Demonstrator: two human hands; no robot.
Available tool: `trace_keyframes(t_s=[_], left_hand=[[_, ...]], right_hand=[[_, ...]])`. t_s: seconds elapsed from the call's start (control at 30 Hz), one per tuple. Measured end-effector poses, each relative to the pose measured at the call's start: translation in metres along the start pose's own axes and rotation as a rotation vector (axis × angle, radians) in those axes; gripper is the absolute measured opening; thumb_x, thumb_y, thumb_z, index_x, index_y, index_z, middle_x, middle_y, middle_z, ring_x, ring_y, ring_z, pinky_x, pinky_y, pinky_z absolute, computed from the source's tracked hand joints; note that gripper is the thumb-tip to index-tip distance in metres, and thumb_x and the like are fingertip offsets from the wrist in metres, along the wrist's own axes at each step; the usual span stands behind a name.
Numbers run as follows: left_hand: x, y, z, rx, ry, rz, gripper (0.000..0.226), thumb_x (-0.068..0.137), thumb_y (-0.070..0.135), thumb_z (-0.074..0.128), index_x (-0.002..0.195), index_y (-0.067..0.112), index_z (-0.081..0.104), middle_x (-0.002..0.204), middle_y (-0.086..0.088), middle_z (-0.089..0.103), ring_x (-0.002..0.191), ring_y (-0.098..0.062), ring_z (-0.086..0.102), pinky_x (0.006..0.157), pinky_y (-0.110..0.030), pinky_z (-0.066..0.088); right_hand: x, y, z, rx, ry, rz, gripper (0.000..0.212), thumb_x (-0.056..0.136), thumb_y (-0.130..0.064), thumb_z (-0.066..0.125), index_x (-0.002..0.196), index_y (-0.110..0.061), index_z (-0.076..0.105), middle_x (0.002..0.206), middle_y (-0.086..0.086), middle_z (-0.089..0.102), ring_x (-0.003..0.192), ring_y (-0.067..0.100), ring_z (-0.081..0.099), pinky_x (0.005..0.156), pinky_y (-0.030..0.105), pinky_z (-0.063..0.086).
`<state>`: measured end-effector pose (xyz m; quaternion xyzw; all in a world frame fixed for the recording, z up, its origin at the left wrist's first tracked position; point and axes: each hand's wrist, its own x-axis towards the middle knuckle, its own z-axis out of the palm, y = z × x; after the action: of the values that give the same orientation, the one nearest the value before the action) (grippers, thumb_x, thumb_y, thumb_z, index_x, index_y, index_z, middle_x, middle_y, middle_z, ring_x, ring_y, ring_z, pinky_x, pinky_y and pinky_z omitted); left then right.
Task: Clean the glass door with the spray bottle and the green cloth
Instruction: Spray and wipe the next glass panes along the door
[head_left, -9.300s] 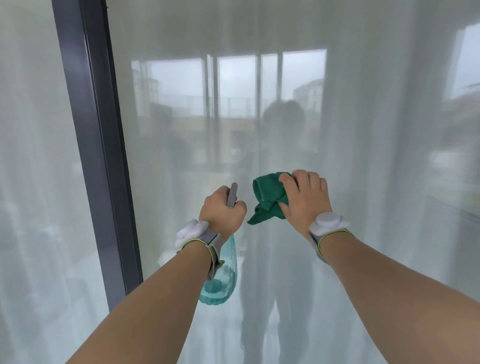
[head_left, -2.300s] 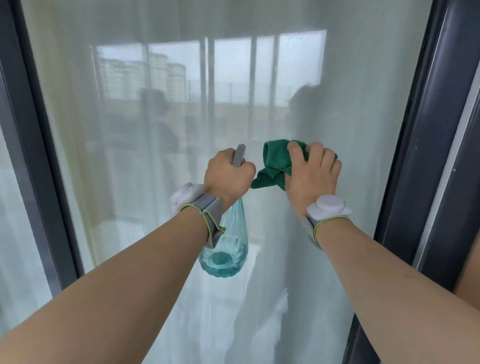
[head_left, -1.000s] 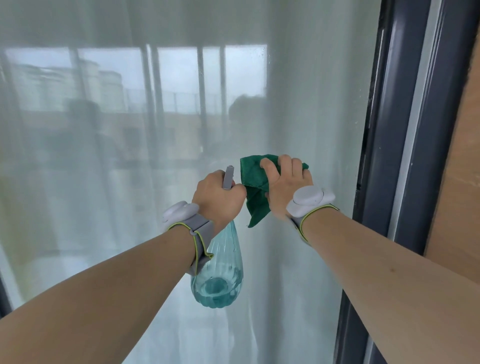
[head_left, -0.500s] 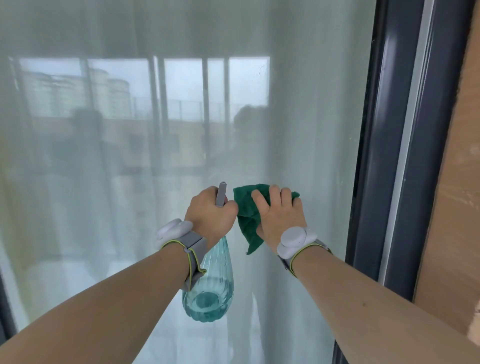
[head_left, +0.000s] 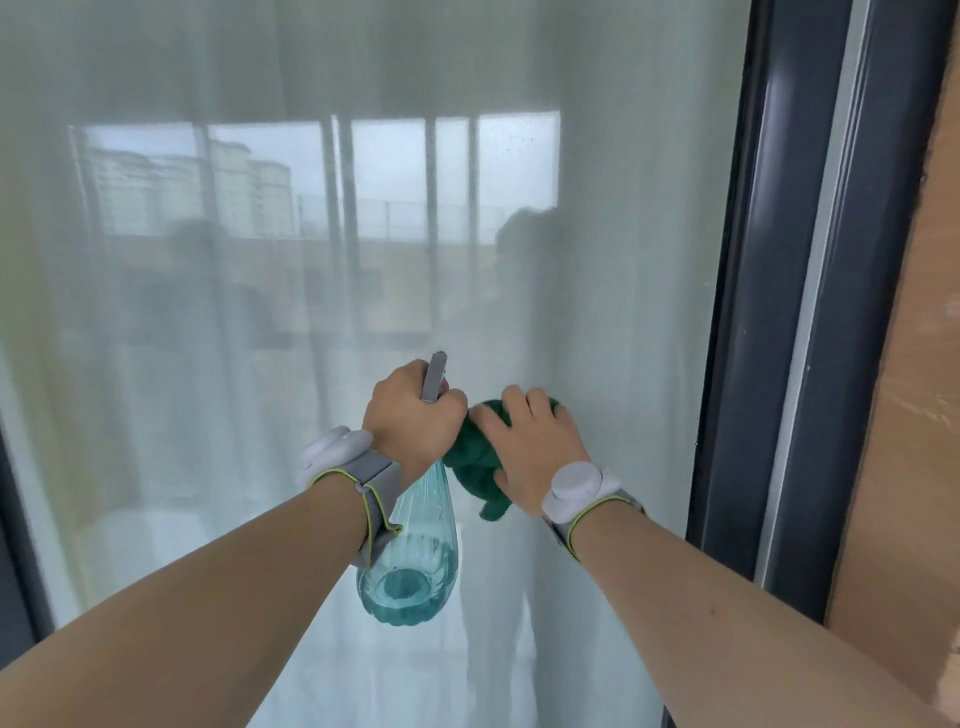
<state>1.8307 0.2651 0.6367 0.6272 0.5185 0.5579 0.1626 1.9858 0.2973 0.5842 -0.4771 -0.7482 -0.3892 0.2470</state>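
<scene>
1. Gripping the neck of the spray bottle (head_left: 410, 561), the left hand (head_left: 410, 421) has its fingers curled tight round the top, just below centre of the view, with the grey nozzle arm sticking up out of the fist toward 12 o'clock.
2. The bottle's body hangs down toward 6 o'clock from that fist; it is clear, ribbed, teal-tinted plastic, and blue-green liquid sits pooled in its rounded bottom, filling only the lowest part, with the upper body see-through.
3. The right hand (head_left: 530, 457) lies just at 3 o'clock of the left one, fingers spread fairly flat and pressing the green cloth (head_left: 475, 460) against the glass door (head_left: 311, 260); whether the thumb hooks round the fabric cannot be told.
4. The cloth is bunched up, showing between the two hands, with a small tail drooping toward 6 o'clock beneath the palm.
5. Both wrists carry a grey band with a yellow-green edge and a white puck: the left wristband (head_left: 353, 467) and the right wristband (head_left: 582, 491).
6. The pane fills most of the view, with a sheer white curtain (head_left: 156, 415) behind it and reflections of buildings and railings on its surface.
7. A dark grey door frame (head_left: 779, 312) runs down the 3 o'clock side, with a tan wall (head_left: 914, 415) just beyond it.
</scene>
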Motion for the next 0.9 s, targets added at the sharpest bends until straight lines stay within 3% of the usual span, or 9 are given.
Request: trace_keyframes(t_s=[0.13, 0.43, 0.57, 0.73, 0.9], left_hand=[[-0.01, 0.005, 0.008, -0.009, -0.048, 0.015, 0.021, 0.065, 0.029, 0.048, 0.074, 0.012, 0.054, 0.064, 0.0, 0.052, 0.059, -0.023, 0.043, 0.058, -0.034, 0.04], [-0.03, 0.045, 0.061, -0.114, -0.185, 0.054, 0.011, 0.065, 0.028, 0.048, 0.059, 0.021, 0.042, 0.056, 0.006, 0.042, 0.055, -0.021, 0.037, 0.059, -0.031, 0.034], [-0.034, 0.06, 0.088, -0.111, -0.192, 0.055, 0.01, 0.064, 0.028, 0.046, 0.061, 0.018, 0.046, 0.058, 0.004, 0.046, 0.056, -0.02, 0.04, 0.059, -0.031, 0.035], [-0.038, 0.066, 0.115, -0.029, -0.261, -0.006, 0.015, 0.058, 0.025, 0.044, 0.063, 0.013, 0.039, 0.059, -0.002, 0.038, 0.061, -0.024, 0.033, 0.06, -0.033, 0.029], [-0.038, 0.057, 0.125, 0.039, -0.263, -0.019, 0.015, 0.063, 0.027, 0.046, 0.067, 0.014, 0.042, 0.063, 0.0, 0.043, 0.061, -0.022, 0.036, 0.058, -0.03, 0.03]], right_hand=[[-0.038, 0.006, 0.007, 0.034, -0.096, -0.126, 0.064, 0.05, -0.032, 0.073, 0.109, -0.027, 0.049, 0.097, 0.002, 0.05, 0.08, 0.026, 0.048, 0.058, 0.034, 0.041], [-0.07, 0.093, -0.026, -0.036, -0.053, 0.044, 0.06, 0.055, -0.036, 0.073, 0.109, -0.021, 0.051, 0.095, 0.005, 0.05, 0.078, 0.026, 0.048, 0.058, 0.035, 0.044], [-0.078, 0.109, -0.031, -0.066, -0.039, 0.05, 0.061, 0.055, -0.035, 0.072, 0.11, -0.022, 0.051, 0.096, 0.004, 0.049, 0.079, 0.026, 0.048, 0.059, 0.036, 0.045], [-0.093, 0.116, -0.023, -0.07, -0.017, 0.056, 0.065, 0.054, -0.036, 0.073, 0.111, -0.023, 0.045, 0.096, 0.004, 0.048, 0.081, 0.027, 0.048, 0.062, 0.04, 0.047], [-0.098, 0.108, -0.004, -0.053, 0.026, 0.062, 0.068, 0.053, -0.034, 0.076, 0.111, -0.021, 0.043, 0.092, 0.006, 0.048, 0.076, 0.027, 0.047, 0.061, 0.039, 0.046]])
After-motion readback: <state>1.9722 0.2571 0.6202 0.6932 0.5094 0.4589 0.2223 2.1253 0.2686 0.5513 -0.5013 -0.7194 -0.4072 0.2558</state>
